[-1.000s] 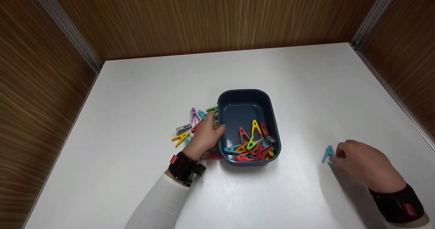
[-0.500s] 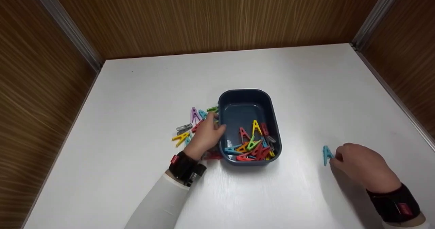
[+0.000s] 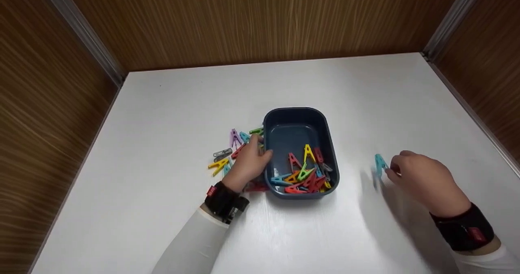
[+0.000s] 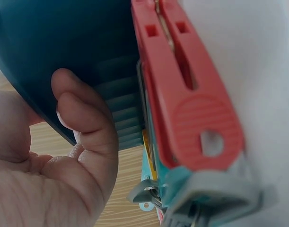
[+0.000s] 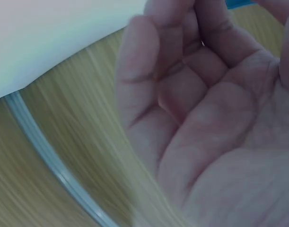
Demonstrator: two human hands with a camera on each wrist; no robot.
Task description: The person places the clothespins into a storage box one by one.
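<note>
1. Teal clothes peg point(image 3: 380, 164) sits pinched in the fingertips of your right hand point(image 3: 422, 180), lifted just off the worktop point(image 3: 162, 144) to the right of the tub, well apart from it. Your fingers curl round its near end; the right wrist view shows only the curled fingers point(image 5: 182, 71) and a sliver of teal at the top edge.
2. Your left hand point(image 3: 248, 164) rests against the left wall of the dark blue tub point(image 3: 325, 121), thumb hooked over the rim and fingers curled against the outside. The left wrist view shows the thumb point(image 4: 83, 123) pressed on the tub wall point(image 4: 64, 47), with a red peg point(image 4: 187, 94) lying just beside it.
3. Near your left wrist a red peg point(image 3: 256, 186) lies on the worktop, touching the tub's near left corner.
4. Inside the tub, the pile of pegs point(image 3: 304, 174) is heaped at the near end: red, orange, yellow, green, teal and grey. The far half of the floor is bare.
5. Left of the tub, the loose pegs point(image 3: 227, 154) are scattered beside your left hand: yellow and grey nearest, then red, with purple, teal and green farthest, close to the tub's far left corner.
</note>
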